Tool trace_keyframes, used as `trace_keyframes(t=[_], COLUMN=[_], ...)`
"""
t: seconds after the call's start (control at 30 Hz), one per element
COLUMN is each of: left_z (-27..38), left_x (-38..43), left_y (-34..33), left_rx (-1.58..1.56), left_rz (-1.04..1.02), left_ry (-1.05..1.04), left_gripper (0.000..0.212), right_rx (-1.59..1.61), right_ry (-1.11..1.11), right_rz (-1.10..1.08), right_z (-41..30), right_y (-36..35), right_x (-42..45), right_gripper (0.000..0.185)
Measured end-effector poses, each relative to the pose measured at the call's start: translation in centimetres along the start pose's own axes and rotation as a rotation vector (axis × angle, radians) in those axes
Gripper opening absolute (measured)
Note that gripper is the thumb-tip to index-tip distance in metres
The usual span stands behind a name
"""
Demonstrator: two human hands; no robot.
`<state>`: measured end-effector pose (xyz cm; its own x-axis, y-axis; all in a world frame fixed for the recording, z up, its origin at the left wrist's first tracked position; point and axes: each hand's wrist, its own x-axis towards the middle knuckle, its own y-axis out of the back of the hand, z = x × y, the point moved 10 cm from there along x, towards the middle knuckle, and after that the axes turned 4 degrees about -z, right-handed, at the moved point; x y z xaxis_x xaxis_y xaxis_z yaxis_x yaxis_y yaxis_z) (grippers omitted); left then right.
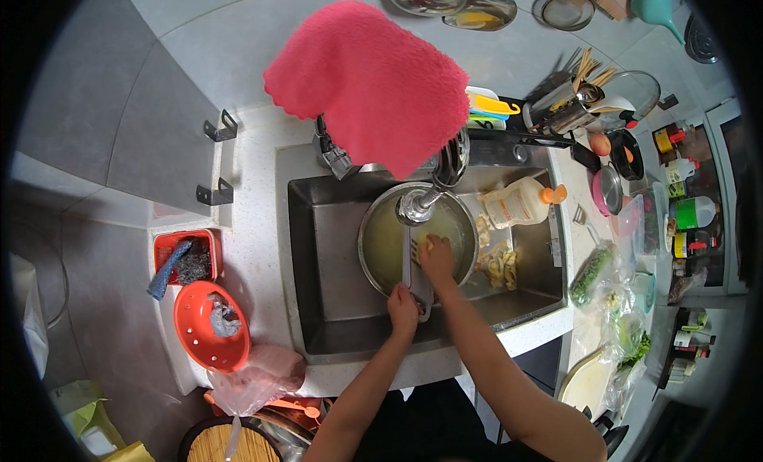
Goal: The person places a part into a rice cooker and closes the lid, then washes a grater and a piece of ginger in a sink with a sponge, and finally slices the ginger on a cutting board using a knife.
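A large round metal pot (pixel 365 270) of cloudy yellowish water sits in the stainless steel sink (pixel 334 235). My left hand (pixel 403 310) grips the near end of a long white hand grater (pixel 407 259), which reaches out over the water. Against the grater's slotted side, my right hand (pixel 438 259) holds a pale yellow piece of vegetable (pixel 422 247), mostly hidden by the fingers. Above the pot hangs the faucet head (pixel 415 208) on its metal hose. Pale peelings (pixel 499 265) lie in the sink right of the pot.
A red cloth (pixel 369 80) drapes over the faucet. An orange-capped bottle (pixel 517 203) leans in the sink's right side. Left on the counter are an orange colander (pixel 202 328) and a red basket (pixel 170 241). Bagged greens (pixel 623 325) and a cutting board (pixel 584 381) lie at right.
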<state>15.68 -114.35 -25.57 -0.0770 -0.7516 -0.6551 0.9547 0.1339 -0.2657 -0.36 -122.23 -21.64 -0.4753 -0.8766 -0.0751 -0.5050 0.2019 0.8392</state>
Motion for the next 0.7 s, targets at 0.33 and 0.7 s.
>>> trace_keyframes(t=[0.33,0.7], left_z=[-0.4,-1.6], left_x=[0.4,1.0], left_y=[0.3,0.7], left_rx=[-0.115,-0.219], left_rz=[0.032,0.046], left_ry=[0.042,0.084], left_gripper=[0.024,0.023], right_rx=[0.017,-0.103], right_ry=[0.229,0.146], right_rz=[0.039,0.026], right_z=[-0.4,-3.1], right_y=[3.9,0.5], right_x=[-2.2,-1.5], right_gripper=[0.024,0.02])
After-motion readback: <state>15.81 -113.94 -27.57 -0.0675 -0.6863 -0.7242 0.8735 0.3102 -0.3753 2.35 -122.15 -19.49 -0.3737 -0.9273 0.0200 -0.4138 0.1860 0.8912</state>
